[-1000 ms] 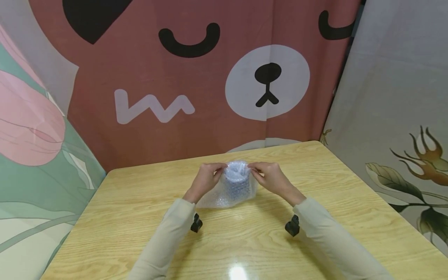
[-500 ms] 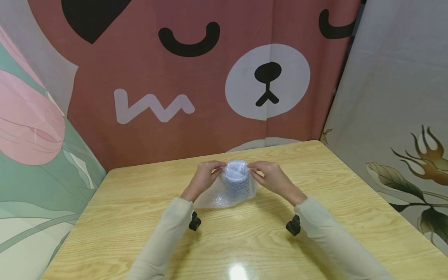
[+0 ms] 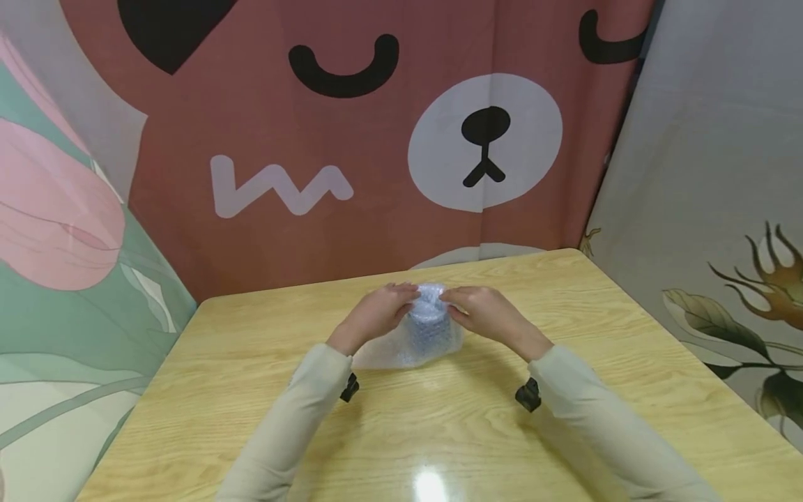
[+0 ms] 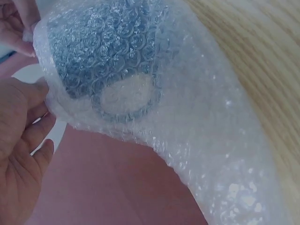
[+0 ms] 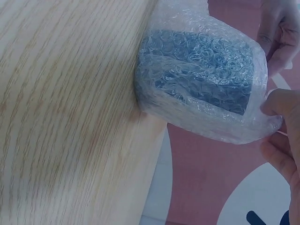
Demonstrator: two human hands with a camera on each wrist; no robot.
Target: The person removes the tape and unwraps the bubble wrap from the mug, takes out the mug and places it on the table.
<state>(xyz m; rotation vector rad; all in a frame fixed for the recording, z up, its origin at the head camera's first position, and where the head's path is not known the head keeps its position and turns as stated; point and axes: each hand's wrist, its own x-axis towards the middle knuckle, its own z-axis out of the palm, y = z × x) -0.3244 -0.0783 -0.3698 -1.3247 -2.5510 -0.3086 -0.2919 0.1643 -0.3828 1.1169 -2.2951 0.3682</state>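
A blue mug (image 4: 103, 51) stands on the table inside translucent bubble wrap (image 3: 401, 352), its handle showing as a loop through the plastic in the left wrist view. The wrap's upper edge rises around the mug's mouth. My left hand (image 3: 376, 310) pinches that edge on the left side, thumb and fingers at the plastic. On the opposite side my right hand (image 3: 486, 312) holds the edge between thumb and fingers; the right wrist view shows its fingers (image 5: 281, 105) on a bunched corner. The mug's mouth is hidden under folded wrap.
Loose bubble wrap (image 4: 225, 164) trails to the left of the mug. The wood-grain table (image 3: 251, 362) reaches a curtain (image 3: 276, 237) with a bear print at the back. Patterned fabric (image 3: 702, 174) hangs along the right side.
Both hands have moved slightly closer together over the mug's top, and the left fingers now reach farther over the wrap's edge. The upper wrap is drawn inward. The head view has shifted slightly.
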